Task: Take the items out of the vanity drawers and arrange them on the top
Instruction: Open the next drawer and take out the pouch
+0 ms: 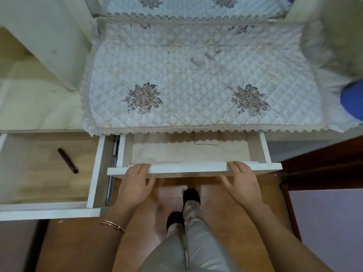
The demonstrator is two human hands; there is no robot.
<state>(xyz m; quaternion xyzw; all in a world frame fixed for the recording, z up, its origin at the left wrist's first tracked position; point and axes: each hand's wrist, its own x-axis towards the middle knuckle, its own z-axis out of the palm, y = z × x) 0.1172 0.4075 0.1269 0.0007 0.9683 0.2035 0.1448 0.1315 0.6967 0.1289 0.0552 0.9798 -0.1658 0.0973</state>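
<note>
Left drawer [49, 173], pulled out, holds a dark pen-like stick [67, 160] lying diagonally on its floor. Left hand [135, 183], wearing a bracelet [112, 225] at the wrist, clasps the front panel of the centre drawer [196, 167]; this drawer stands partly out, lined with paper. Right hand [242, 183] clasps the same panel. Behind, the quilted cover [196, 75] lies over the vanity surface.

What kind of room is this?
Probably a bedroom's dressing corner: a white vanity with a quilted flower cloth on top, a mirror behind it, and two open drawers, one holding a small dark tube.
</note>
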